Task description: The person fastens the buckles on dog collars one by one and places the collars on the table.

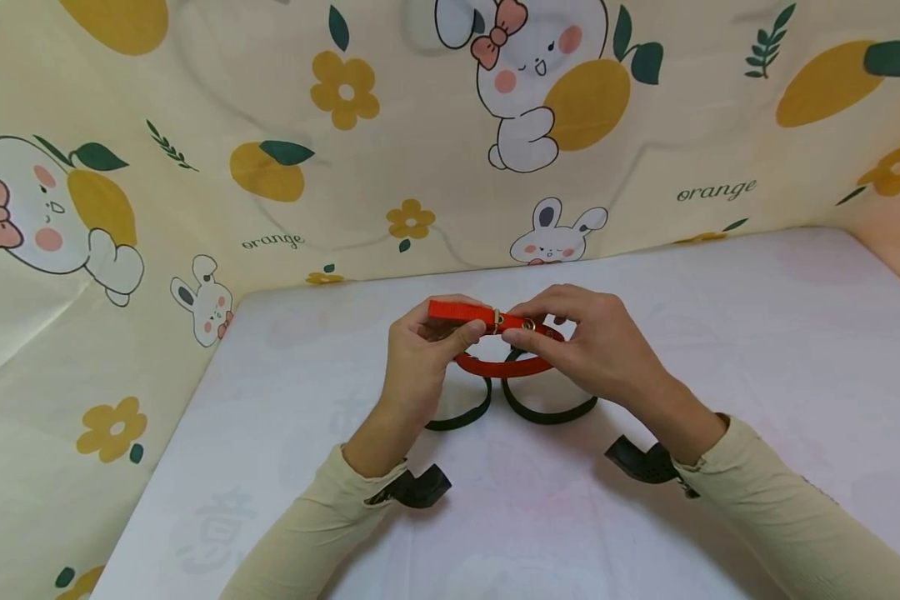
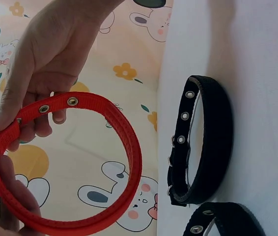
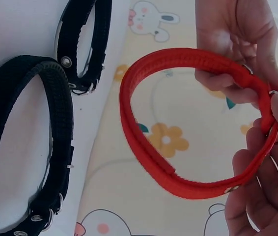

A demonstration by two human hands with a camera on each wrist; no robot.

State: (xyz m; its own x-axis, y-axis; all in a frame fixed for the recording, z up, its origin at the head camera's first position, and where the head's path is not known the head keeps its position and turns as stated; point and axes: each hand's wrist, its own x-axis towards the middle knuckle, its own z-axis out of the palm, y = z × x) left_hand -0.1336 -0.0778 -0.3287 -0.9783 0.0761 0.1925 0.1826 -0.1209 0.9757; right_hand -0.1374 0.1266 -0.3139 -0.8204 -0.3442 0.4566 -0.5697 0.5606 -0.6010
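A red collar (image 1: pixel 504 367), looped into a ring with metal eyelets, is held up above the table by both hands. My left hand (image 1: pixel 417 354) pinches it on the buckle side, thumb in front of the strap. Just right of the metal buckle (image 1: pixel 497 320), my right hand (image 1: pixel 603 337) pinches the eyelet part of the strap between thumb and fingers. In the left wrist view the strap's eyelets (image 2: pixel 72 101) show near the right hand's fingers. The right wrist view shows the red ring (image 3: pixel 129 105) with both hands gathered at its buckle side.
Two black collars with metal eyelets stand as loops on the white table (image 1: pixel 307 467), below the hands: one on the left (image 1: pixel 468 418), one on the right (image 1: pixel 551 418). A cream cloth (image 1: pixel 435 167) printed with rabbits and flowers hangs behind the table.
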